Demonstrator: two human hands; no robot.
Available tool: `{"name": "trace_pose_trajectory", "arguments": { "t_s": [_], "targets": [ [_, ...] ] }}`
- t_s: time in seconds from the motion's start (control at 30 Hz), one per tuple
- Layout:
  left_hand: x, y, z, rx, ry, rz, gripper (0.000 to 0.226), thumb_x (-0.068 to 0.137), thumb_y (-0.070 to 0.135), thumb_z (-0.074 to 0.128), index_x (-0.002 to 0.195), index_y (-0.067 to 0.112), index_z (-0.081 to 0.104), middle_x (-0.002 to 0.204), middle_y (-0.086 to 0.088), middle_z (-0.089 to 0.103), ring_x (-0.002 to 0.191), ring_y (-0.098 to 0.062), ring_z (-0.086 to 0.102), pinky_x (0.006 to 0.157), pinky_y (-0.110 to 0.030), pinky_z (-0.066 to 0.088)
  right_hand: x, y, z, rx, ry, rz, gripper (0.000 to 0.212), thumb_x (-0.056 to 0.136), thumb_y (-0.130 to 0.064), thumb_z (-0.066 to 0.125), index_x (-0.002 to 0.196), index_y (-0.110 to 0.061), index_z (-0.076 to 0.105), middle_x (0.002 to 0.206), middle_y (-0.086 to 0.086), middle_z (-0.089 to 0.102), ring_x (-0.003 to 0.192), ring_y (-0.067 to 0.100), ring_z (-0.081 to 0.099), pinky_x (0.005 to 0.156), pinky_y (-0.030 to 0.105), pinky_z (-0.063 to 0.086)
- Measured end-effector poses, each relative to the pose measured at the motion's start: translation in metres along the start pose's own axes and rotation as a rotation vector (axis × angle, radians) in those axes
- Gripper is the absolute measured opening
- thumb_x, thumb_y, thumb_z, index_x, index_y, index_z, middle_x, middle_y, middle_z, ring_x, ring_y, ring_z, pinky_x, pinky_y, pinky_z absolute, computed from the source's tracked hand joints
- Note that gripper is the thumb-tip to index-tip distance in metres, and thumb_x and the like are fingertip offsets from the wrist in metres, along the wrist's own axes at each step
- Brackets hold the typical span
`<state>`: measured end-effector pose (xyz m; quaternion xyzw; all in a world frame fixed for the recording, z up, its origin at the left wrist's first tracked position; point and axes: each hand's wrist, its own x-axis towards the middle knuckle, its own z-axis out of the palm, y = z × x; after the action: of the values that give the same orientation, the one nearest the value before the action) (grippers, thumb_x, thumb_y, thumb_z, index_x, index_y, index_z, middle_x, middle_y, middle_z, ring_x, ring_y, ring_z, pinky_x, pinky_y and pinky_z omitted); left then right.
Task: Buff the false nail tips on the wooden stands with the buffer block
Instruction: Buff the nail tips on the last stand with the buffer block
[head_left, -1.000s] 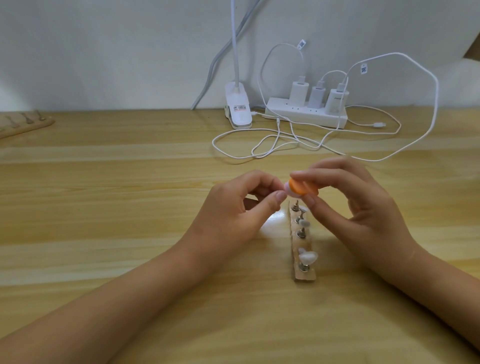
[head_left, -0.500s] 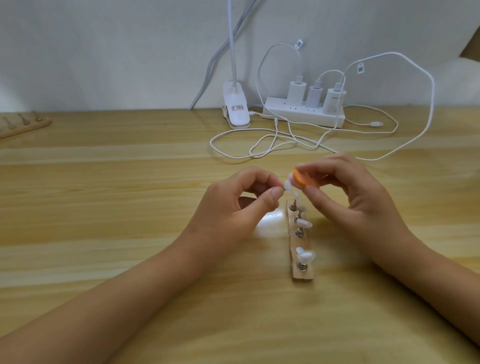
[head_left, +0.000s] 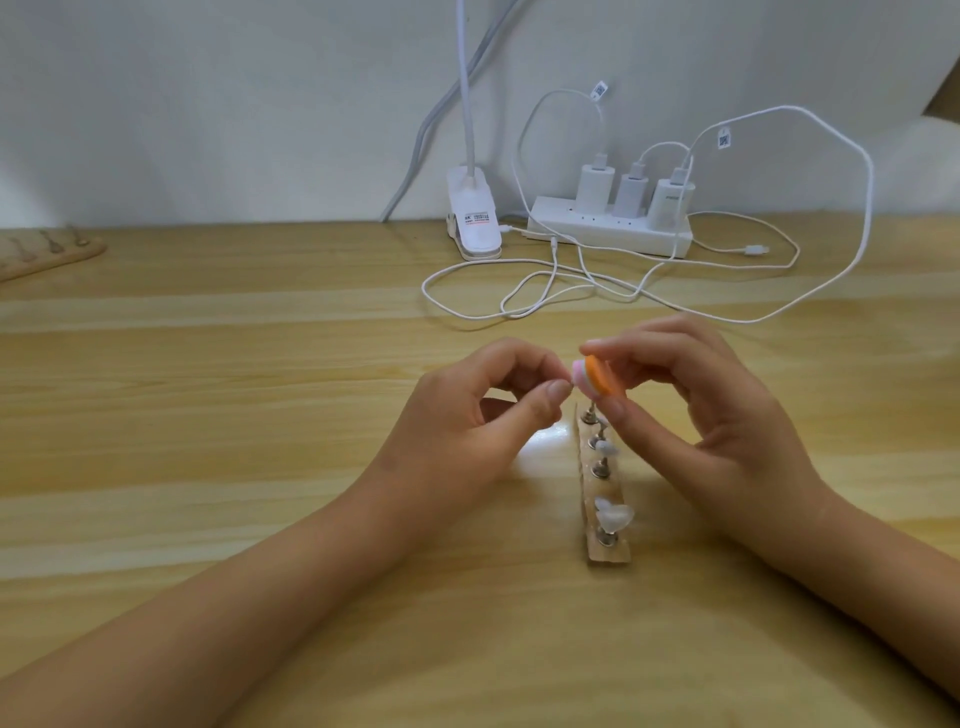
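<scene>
Evidently the buffing is mid-course. One tip is being worked just above the far end of the wooden stand, which lies on the worktop and runs away from the person. On that stand two pale nail tips sit on their pins, a small one near the middle and a larger one towards the near end. The other pins look bare. Their surfaces do not show whether those two have been buffed, so I judge the held tip, and possibly both seated ones, as work left to do. A second stand lies well off to the left of the first and further back; what its pins carry is too small to tell.

The right hand hovers above and to the right of the stand's far end with the wrist raised. Its forefinger and thumb are curled in a narrow grip on the buffer block, an orange, white and pink stack with its pale face turned leftward. The left hand sits left of the stand, forearm low over the worktop. Its thumb and forefinger are closed in a tight pinch on the lifted tip, which barely shows and meets the buffer's face.
</scene>
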<state>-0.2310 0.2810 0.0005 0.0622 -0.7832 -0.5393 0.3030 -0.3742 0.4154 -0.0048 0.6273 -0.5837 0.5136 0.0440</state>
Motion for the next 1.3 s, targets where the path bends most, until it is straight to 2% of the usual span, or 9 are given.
{"name": "trace_pose_trajectory", "arguments": {
  "t_s": [0.17, 0.3, 0.43, 0.6, 0.7, 0.8, 1.03, 1.23, 1.3],
  "targets": [
    [0.0, 0.0, 0.0, 0.0, 0.007, -0.009, 0.004, 0.089, 0.023, 0.063, 0.091, 0.021, 0.066, 0.074, 0.01, 0.064, 0.071, -0.003, 0.062, 0.07, -0.017, 0.051, -0.001, 0.0, -0.001, -0.066, -0.036, -0.048, 0.027, 0.091, -0.011, 0.069, 0.118, -0.01, 0.064, 0.106, 0.003, 0.059, 0.096, 0.026, 0.061, 0.084, 0.037, 0.051],
    [0.001, -0.002, 0.0, 0.009, 0.006, -0.019, 0.007, 0.091, 0.017, 0.064, 0.089, 0.024, 0.065, 0.073, 0.012, 0.063, 0.07, -0.001, 0.062, 0.07, -0.015, 0.051, 0.001, 0.003, -0.002, -0.025, 0.008, 0.041, 0.024, 0.093, -0.014, 0.07, 0.116, -0.01, 0.066, 0.104, 0.002, 0.061, 0.095, 0.026, 0.061, 0.082, 0.042, 0.052],
    [0.001, -0.002, 0.001, 0.02, -0.009, -0.019, 0.004, 0.09, 0.019, 0.064, 0.091, 0.022, 0.066, 0.075, 0.012, 0.064, 0.071, -0.003, 0.063, 0.07, -0.016, 0.052, 0.0, 0.002, -0.001, -0.06, -0.021, -0.001, 0.026, 0.093, -0.018, 0.068, 0.117, -0.009, 0.067, 0.105, 0.005, 0.06, 0.094, 0.023, 0.062, 0.084, 0.034, 0.051],
    [-0.001, -0.001, 0.002, 0.05, -0.03, -0.01, 0.012, 0.09, 0.014, 0.065, 0.087, 0.025, 0.066, 0.074, 0.017, 0.063, 0.071, -0.002, 0.061, 0.07, -0.018, 0.053, 0.006, 0.01, -0.01, -0.015, 0.048, 0.252, 0.027, 0.09, -0.004, 0.069, 0.112, -0.02, 0.068, 0.104, 0.002, 0.063, 0.098, 0.018, 0.061, 0.091, 0.039, 0.05],
    [0.0, -0.001, 0.002, 0.052, -0.012, -0.024, 0.009, 0.089, 0.013, 0.067, 0.087, 0.022, 0.067, 0.072, 0.015, 0.062, 0.069, -0.005, 0.062, 0.069, -0.025, 0.056, 0.004, 0.0, -0.008, 0.02, 0.062, 0.174, 0.027, 0.091, -0.006, 0.068, 0.113, -0.021, 0.068, 0.104, 0.007, 0.06, 0.098, 0.02, 0.06, 0.091, 0.029, 0.049],
    [0.0, -0.001, 0.002, 0.076, -0.023, -0.019, 0.005, 0.089, 0.011, 0.067, 0.09, 0.016, 0.069, 0.072, 0.014, 0.062, 0.07, -0.001, 0.06, 0.07, -0.023, 0.055, 0.001, -0.006, -0.004, -0.024, -0.027, 0.077, 0.026, 0.087, -0.009, 0.065, 0.111, -0.017, 0.069, 0.101, 0.002, 0.054, 0.094, 0.014, 0.057, 0.09, 0.018, 0.042],
    [0.0, 0.0, 0.002, 0.117, -0.039, -0.006, 0.011, 0.09, 0.007, 0.065, 0.091, 0.017, 0.067, 0.072, 0.014, 0.061, 0.07, -0.001, 0.06, 0.07, -0.021, 0.053, 0.002, -0.009, -0.002, -0.154, -0.058, 0.007, 0.03, 0.082, 0.001, 0.066, 0.109, -0.009, 0.072, 0.098, 0.005, 0.052, 0.09, 0.014, 0.056, 0.087, 0.023, 0.044],
    [0.0, 0.001, 0.002, 0.12, -0.041, -0.01, 0.01, 0.09, 0.009, 0.065, 0.092, 0.019, 0.068, 0.073, 0.017, 0.063, 0.073, -0.003, 0.063, 0.071, -0.02, 0.054, 0.003, -0.01, -0.002, -0.135, -0.066, -0.014, 0.026, 0.089, -0.011, 0.063, 0.115, -0.013, 0.07, 0.1, 0.007, 0.053, 0.094, 0.017, 0.057, 0.087, 0.022, 0.045],
    [0.0, 0.0, 0.002, 0.115, -0.038, -0.015, 0.008, 0.09, 0.009, 0.066, 0.092, 0.016, 0.068, 0.072, 0.019, 0.061, 0.071, -0.001, 0.061, 0.071, -0.021, 0.054, 0.003, -0.008, -0.003, -0.144, -0.055, 0.007, 0.027, 0.089, -0.007, 0.065, 0.115, -0.014, 0.069, 0.1, 0.006, 0.054, 0.094, 0.015, 0.057, 0.087, 0.023, 0.046]
  ]
}}
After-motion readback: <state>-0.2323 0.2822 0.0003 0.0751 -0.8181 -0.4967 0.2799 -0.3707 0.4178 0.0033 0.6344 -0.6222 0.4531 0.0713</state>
